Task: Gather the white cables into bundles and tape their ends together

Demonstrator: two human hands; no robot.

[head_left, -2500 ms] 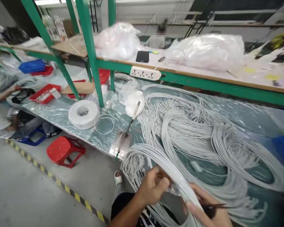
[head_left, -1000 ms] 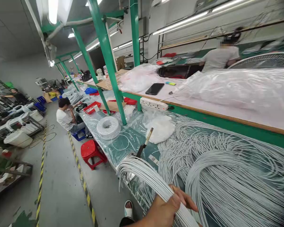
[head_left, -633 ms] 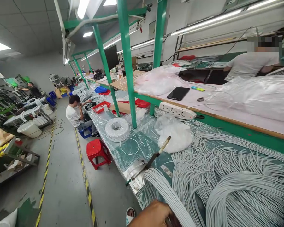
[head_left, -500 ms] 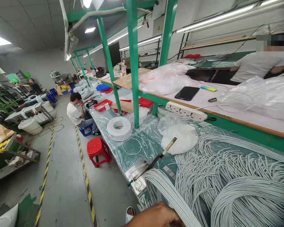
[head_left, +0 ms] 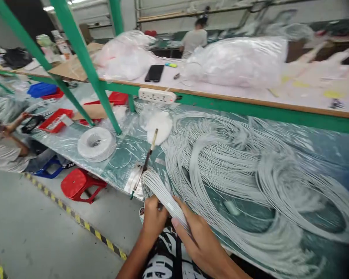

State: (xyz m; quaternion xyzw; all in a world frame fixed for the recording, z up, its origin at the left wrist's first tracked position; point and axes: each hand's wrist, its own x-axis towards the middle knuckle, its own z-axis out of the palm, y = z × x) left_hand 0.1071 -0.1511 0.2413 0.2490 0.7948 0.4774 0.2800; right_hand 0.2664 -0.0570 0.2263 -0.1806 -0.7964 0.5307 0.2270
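A thick bundle of pale grey cables (head_left: 158,190) lies in front of me at the table's near edge, its far end curving over and down. My right hand (head_left: 196,234) is closed round the near part of it, thumb along the top. Against the bundle's left side, my left hand (head_left: 154,217) is closed on the cables, its fingertips partly hidden. Just beyond stands a lever cutter (head_left: 147,159) with a worn handle, fixed to a metal plate (head_left: 132,180) at the edge. More loose cable coils (head_left: 221,166) spread over the table to the right.
A wound white cable roll (head_left: 95,143) sits left of the cutter, with a clear plastic bag (head_left: 159,124) behind. A shelf carries a phone (head_left: 154,73), plastic bags and a power strip (head_left: 157,95). Below left are a red stool (head_left: 78,184) and a seated person (head_left: 6,151).
The view has swung right and down, so the scene has shifted left. My right hand has come into view, closed round the cable bundle; both hands are now visible.
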